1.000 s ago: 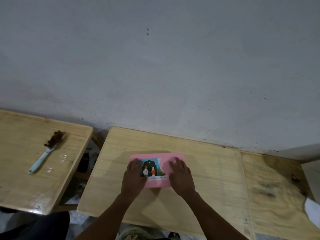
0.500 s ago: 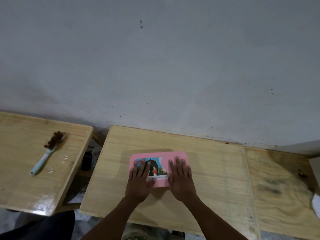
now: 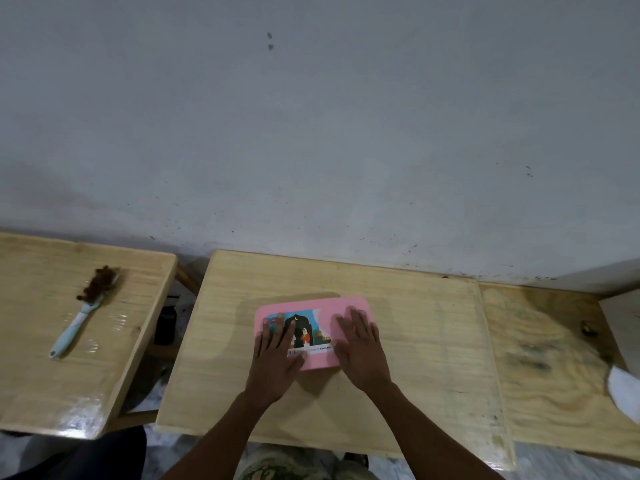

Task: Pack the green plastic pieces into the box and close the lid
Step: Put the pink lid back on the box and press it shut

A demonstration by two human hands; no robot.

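pink box (image 3: 341,306) w/ lid shut sits mid bench (image 3: 433,341), nearer the front edge. left hand (image 3: 277,358) & right hand (image 3: 362,355) flat on lid, fingers spread, gripping nothing.

Three pale, glossy wooden tabletops stand in a row against a grey scuffed wall (image 3: 311,116): left table (image 3: 41,375), middle table (image 3: 433,341), and right table (image 3: 554,393), which abuts the middle one. On the left table lies a brush with a light blue plastic handle and dark brown bristles (image 3: 85,311), bristles toward the wall. A white rounded object (image 3: 625,393) sits at the right edge of the right table, cut off by the frame.
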